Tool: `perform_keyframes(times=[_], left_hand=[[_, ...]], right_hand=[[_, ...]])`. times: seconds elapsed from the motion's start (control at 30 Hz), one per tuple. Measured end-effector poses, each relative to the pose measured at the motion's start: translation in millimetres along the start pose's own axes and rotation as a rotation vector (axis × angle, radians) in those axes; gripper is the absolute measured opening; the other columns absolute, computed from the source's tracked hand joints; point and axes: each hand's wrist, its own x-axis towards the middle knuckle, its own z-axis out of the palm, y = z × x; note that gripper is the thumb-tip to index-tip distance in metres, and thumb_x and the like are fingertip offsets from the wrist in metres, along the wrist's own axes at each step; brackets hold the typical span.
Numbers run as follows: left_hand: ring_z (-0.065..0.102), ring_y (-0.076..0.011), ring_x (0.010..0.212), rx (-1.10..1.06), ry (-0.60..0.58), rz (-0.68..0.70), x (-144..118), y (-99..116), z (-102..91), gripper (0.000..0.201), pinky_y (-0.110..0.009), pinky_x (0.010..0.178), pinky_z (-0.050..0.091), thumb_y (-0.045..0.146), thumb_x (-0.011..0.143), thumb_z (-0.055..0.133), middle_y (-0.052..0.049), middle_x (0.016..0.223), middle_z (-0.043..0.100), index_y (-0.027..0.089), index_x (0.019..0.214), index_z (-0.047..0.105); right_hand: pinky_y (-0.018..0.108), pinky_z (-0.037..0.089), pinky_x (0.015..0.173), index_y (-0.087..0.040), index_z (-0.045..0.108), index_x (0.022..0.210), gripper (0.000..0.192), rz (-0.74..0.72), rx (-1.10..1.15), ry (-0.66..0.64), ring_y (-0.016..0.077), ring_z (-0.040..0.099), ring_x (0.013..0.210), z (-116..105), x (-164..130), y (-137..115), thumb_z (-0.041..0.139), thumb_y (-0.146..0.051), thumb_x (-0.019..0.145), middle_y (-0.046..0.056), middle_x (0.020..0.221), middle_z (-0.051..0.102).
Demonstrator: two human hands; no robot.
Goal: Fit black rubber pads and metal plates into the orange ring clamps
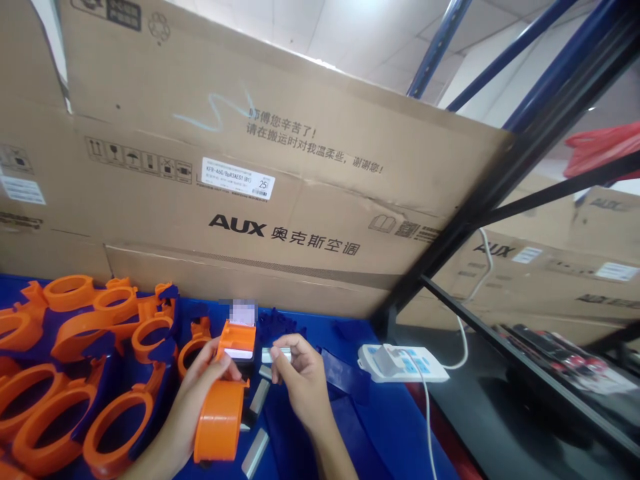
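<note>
An orange tape dispenser (220, 420), with a ring-shaped lower part, is gripped by my left hand (203, 373) near the middle of the blue table. My left fingers close around its narrow upper section, where a shiny pale strip shows. To its right, my right hand (300, 367) pinches a small silvery metal strip (269, 355) between thumb and fingers. The strip is beside the dispenser's head; I cannot tell whether they touch. Below lie several loose metal strips (256, 453). A dark item behind the dispenser is mostly hidden.
Many orange dispensers (117, 423), some with dark blue parts, crowd the left. Small dark blue pieces (280, 323) lie behind my hands. A large cardboard box (310, 200) walls off the back. Rightward are a white power strip (403, 363) with cables and a black rack post (445, 247).
</note>
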Motion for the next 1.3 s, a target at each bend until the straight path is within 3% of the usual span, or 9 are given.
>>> perform_keyframes(times=[0.13, 0.33, 0.53, 0.83, 1.03, 1.3], left_hand=[[0.063, -0.0182, 0.063, 0.021, -0.007, 0.014, 3, -5, -1.2, 0.03, -0.03, 0.069, 0.056, 0.048, 0.078, 0.083, -0.001, 0.069, 0.07, 0.023, 0.086, 0.069], [0.065, -0.0198, 0.054, 0.0, -0.038, -0.072, 12, -12, -7.6, 0.043, -0.033, 0.059, 0.057, 0.054, 0.07, 0.088, 0.0, 0.063, 0.069, 0.024, 0.088, 0.063], [0.066, -0.0201, 0.055, 0.046, -0.063, -0.052, 13, -17, -13.4, 0.039, -0.032, 0.057, 0.055, 0.054, 0.073, 0.085, -0.001, 0.065, 0.07, 0.024, 0.085, 0.064], [0.068, -0.0215, 0.055, 0.055, -0.115, -0.114, 17, -14, -16.5, 0.039, -0.034, 0.058, 0.057, 0.054, 0.074, 0.085, -0.003, 0.066, 0.073, 0.023, 0.091, 0.07], [0.066, -0.0183, 0.059, 0.066, -0.087, -0.006, 5, -9, -8.9, 0.029, -0.029, 0.059, 0.055, 0.048, 0.084, 0.079, -0.002, 0.07, 0.072, 0.022, 0.086, 0.068], [0.066, -0.0168, 0.056, 0.041, -0.126, -0.017, 6, -11, -8.2, 0.027, -0.028, 0.057, 0.055, 0.048, 0.087, 0.077, -0.001, 0.069, 0.071, 0.022, 0.089, 0.068]], right_hand=[[0.021, 0.04, 0.044, -0.021, 0.064, 0.105, 0.033, 0.008, 0.035, 0.023, 0.0108, 0.051, 0.043, 3, -1, 7, 0.076, -0.048, 0.089, -0.005, 0.057, 0.062], [0.025, 0.049, 0.048, -0.022, 0.065, 0.105, 0.036, -0.028, 0.08, 0.031, 0.0138, 0.058, 0.051, 4, 0, 6, 0.08, -0.049, 0.086, -0.002, 0.066, 0.066], [0.024, 0.047, 0.048, -0.02, 0.069, 0.102, 0.035, -0.051, -0.048, 0.092, 0.0137, 0.057, 0.05, 4, -5, 3, 0.077, -0.051, 0.088, -0.001, 0.062, 0.065], [0.024, 0.044, 0.047, -0.022, 0.075, 0.099, 0.03, -0.056, -0.115, 0.066, 0.0146, 0.055, 0.053, 2, -7, 3, 0.075, -0.051, 0.089, -0.001, 0.062, 0.063], [0.025, 0.043, 0.047, -0.023, 0.077, 0.098, 0.028, -0.07, -0.211, 0.072, 0.014, 0.053, 0.05, -1, -6, 1, 0.073, -0.05, 0.091, -0.002, 0.059, 0.061], [0.026, 0.046, 0.051, -0.023, 0.077, 0.102, 0.027, -0.114, -0.228, 0.091, 0.016, 0.057, 0.053, 0, -7, 0, 0.071, -0.048, 0.093, -0.001, 0.061, 0.064]])
